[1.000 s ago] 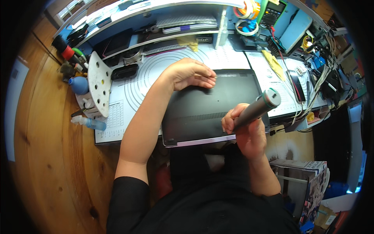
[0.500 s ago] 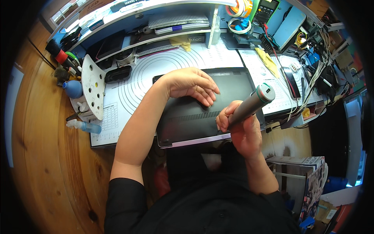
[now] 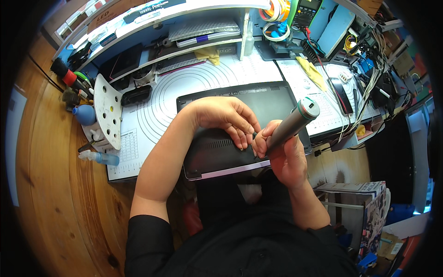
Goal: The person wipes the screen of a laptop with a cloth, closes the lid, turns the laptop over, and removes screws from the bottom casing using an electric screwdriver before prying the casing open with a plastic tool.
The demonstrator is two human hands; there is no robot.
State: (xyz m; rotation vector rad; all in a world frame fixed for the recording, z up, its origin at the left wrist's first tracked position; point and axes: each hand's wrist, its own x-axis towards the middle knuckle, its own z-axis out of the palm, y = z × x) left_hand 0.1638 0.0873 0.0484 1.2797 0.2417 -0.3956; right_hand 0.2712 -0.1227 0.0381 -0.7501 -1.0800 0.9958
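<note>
A black laptop (image 3: 217, 154) lies bottom side up on the bench, its vent slots and pale near edge showing. In my right hand (image 3: 288, 164) is a thick grey electric screwdriver (image 3: 293, 127), tilted with its ported end up toward the right and its working end low over the laptop. My left hand (image 3: 224, 117) arches over the laptop base, fingers curled and thumb and forefinger closed beside the screwdriver's lower end. Something small and dark shows at those fingertips, too small to name. The screwdriver's tip is mostly hidden by my fingers.
A white mat (image 3: 143, 115) with printed circles covers the bench. To the left stand a perforated white holder (image 3: 107, 113), a blue air blower (image 3: 85, 115) and a spray bottle (image 3: 104, 158). Rightward are a yellow cloth (image 3: 311, 74), a phone (image 3: 340, 96) and tangled cables (image 3: 371, 99).
My left hand has come down toward me and to the screwdriver's lower end, its fingers drawing together. The right hand with the screwdriver has shifted slightly left.
</note>
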